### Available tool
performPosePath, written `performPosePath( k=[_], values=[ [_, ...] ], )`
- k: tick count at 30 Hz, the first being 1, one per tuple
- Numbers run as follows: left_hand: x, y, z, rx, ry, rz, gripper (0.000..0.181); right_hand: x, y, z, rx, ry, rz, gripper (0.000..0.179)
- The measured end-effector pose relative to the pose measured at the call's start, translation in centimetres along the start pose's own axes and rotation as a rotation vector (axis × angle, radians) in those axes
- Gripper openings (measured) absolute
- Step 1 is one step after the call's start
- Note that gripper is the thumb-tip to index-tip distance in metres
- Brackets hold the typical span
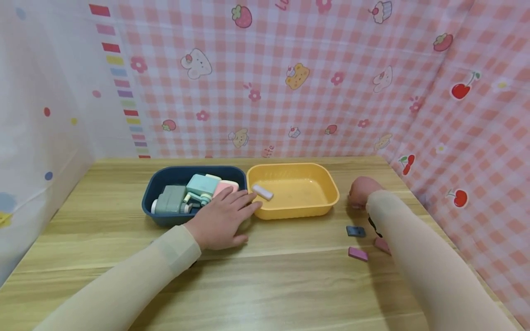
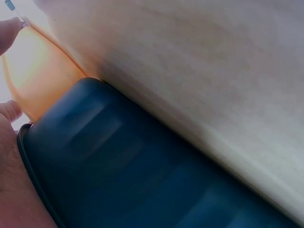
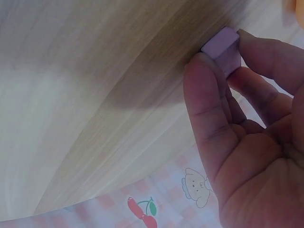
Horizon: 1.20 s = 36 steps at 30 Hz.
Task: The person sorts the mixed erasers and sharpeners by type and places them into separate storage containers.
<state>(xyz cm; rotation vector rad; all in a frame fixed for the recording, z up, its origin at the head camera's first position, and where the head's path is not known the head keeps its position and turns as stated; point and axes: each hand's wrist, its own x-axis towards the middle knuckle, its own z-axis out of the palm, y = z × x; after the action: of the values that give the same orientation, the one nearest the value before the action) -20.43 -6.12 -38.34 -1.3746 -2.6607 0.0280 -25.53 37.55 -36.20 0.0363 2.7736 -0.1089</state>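
Observation:
At the right of the table my right hand (image 1: 364,191) pinches a small lilac block (image 3: 222,43) between thumb and fingertips, close over the wood. The head view hides that block behind the hand. My left hand (image 1: 223,218) lies palm down with fingers extended across the front where a navy basin (image 1: 194,169) and a yellow basin (image 1: 306,193) meet. Its palm is right at the navy rim in the left wrist view. One pale lavender block (image 1: 262,192) lies inside the yellow basin at its left end.
Grey-green (image 1: 171,199), teal (image 1: 203,184) and pink (image 1: 227,185) plastic items fill the navy basin. On the table near my right forearm lie a blue-grey block (image 1: 356,231), a magenta block (image 1: 358,254) and a dull pink block (image 1: 383,245). Patterned cloth (image 1: 265,92) surrounds the table.

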Motion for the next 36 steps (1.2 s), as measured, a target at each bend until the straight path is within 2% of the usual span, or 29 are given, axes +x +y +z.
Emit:
performPosePath(
  k=[26,36],
  values=[
    [-0.03,-0.01,-0.04,-0.013,-0.005,0.003,0.086,-0.31,-0.5,0.01,-0.014,0.019,0.022,0.017],
    [-0.04,-0.14,0.11,-0.002,-0.009,0.003,0.086,-0.39,-0.46,0.2,-0.02,0.043,-0.012,0.024]
  ],
)
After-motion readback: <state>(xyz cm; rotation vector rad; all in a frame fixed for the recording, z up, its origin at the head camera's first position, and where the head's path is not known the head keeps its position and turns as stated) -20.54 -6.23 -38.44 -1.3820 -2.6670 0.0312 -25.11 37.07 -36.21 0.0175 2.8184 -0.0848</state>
